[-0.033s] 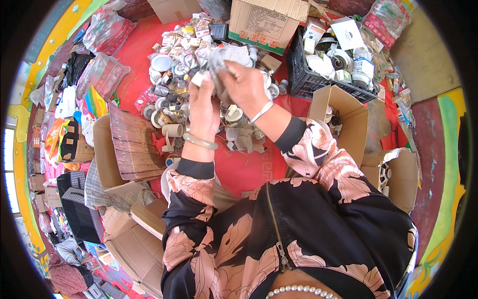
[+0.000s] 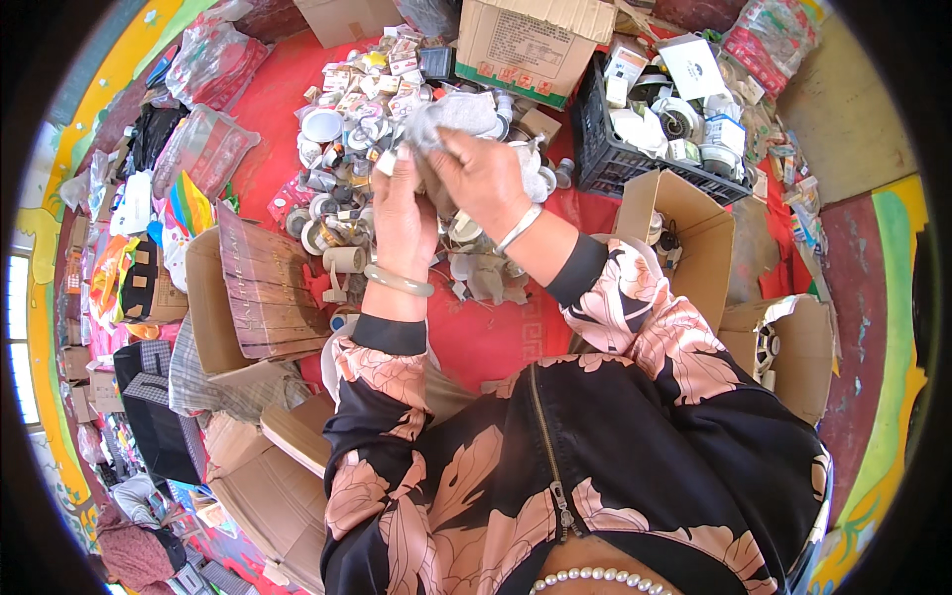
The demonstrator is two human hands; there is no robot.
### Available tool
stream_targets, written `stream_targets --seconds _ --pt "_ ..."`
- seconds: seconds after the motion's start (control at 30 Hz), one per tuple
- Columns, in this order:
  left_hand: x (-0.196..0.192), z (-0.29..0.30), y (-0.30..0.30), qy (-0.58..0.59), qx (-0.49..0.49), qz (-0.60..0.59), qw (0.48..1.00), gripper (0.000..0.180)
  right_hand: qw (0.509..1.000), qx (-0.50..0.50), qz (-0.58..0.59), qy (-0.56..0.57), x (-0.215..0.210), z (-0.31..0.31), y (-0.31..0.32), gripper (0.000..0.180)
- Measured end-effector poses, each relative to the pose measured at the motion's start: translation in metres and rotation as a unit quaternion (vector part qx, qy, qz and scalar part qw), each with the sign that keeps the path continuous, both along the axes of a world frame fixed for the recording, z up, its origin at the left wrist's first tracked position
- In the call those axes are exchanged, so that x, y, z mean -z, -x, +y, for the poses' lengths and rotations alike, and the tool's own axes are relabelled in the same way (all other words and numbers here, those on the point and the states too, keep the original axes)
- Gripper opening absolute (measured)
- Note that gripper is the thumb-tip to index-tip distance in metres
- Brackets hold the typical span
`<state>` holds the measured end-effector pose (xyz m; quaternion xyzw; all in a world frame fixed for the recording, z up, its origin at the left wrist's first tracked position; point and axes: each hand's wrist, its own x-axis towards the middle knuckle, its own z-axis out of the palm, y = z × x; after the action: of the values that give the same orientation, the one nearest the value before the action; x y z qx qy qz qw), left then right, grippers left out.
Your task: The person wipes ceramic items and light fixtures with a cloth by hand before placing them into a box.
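At the far left, clear plastic bags point(image 2: 203, 139) lie on the red floor covering point(image 2: 486, 337) beside a heap of colourful packets point(image 2: 149, 248). Near them an open cardboard box point(image 2: 213, 307) holds a brown ribbed board point(image 2: 263, 293).

The left hand point(image 2: 402, 213) is raised upright from a forearm that comes up from the lower edge, a pale green bangle point(image 2: 397, 283) on the wrist; its fingers close around the left side of a crumpled grey-white wrapping point(image 2: 451, 114). The right hand point(image 2: 481, 178) reaches in from the right, palm turned down, a silver bangle point(image 2: 518, 230) on its wrist, and grips the same wrapping from the near right. The wrapping sits between both hands, above a pile of small white and metal fittings point(image 2: 347, 149) spread on the red covering.

Farther off, a large closed cardboard carton point(image 2: 535, 45) stands at the top. To its right, a black plastic crate point(image 2: 605, 164) is filled with white boxes and round white parts. Nearer, an open cardboard box point(image 2: 694, 233) holds a few small parts, and another open box point(image 2: 793, 347) at the right holds a round white piece.
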<state>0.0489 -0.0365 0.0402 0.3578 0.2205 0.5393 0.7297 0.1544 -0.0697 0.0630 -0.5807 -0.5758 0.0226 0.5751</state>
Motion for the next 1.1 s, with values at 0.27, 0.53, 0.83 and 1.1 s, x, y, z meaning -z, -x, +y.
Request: stream_targets --seconds 0.27,0.53,0.83,1.1 --pt "-0.023 0.006 0.013 0.076 -0.03 -0.161 0.984 0.074 0.836 -0.233 0.495 0.027 -0.022 0.001 -0.036 0.017" --pt "-0.014 0.011 0.025 0.14 0.051 -0.263 0.953 0.042 0.669 -0.378 0.637 -0.052 -0.027 -0.006 -0.067 0.03" --pt "0.014 -0.007 0.006 0.028 0.223 -0.422 0.878 0.058 0.933 -0.178 -0.313 -0.018 -0.032 -0.022 0.012 0.049" --pt "-0.014 -0.016 0.002 0.069 0.079 -0.081 0.991 0.059 0.989 -0.128 -0.057 0.045 -0.016 -0.005 0.008 0.05"
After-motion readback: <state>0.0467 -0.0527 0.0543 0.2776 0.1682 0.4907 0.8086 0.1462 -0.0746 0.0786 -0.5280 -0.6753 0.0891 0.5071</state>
